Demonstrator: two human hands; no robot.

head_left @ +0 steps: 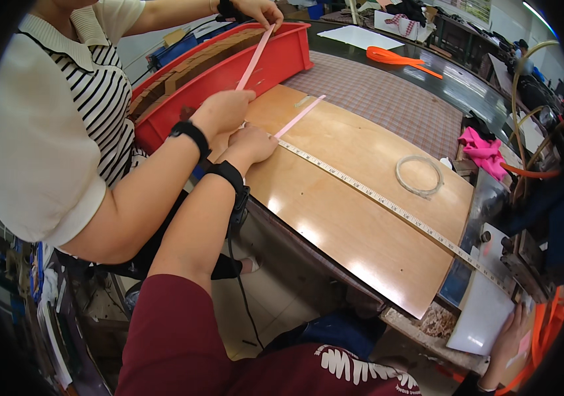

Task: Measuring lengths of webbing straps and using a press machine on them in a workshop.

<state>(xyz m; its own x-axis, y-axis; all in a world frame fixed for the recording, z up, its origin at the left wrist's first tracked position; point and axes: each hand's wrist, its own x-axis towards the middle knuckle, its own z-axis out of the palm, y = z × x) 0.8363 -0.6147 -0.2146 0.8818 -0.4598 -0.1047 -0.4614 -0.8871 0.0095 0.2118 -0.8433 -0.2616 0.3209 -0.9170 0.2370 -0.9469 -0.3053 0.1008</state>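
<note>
My left hand (pixel 255 144), with a black band on its wrist, rests on a wooden board with its fingers closed on the near end of a short pink strip (pixel 300 116). A measuring tape (pixel 374 195) runs along the board from beside that hand toward a dark metal machine (pixel 526 264). At the lower right, my right hand (pixel 512 343) lies flat with its fingers stretched out, beside a white plastic plate (pixel 483 310). A small pink patch shows by its fingers; part of this hand is dim near the rim.
A co-worker at the left holds another pink strip (pixel 255 58) stretched between both hands above a red bin (pixel 229 86) of brown pieces. On the wooden board (pixel 335 224) lies a clear ring (pixel 419 177). Orange straps (pixel 394 57) and pink cloth (pixel 483 153) lie farther off.
</note>
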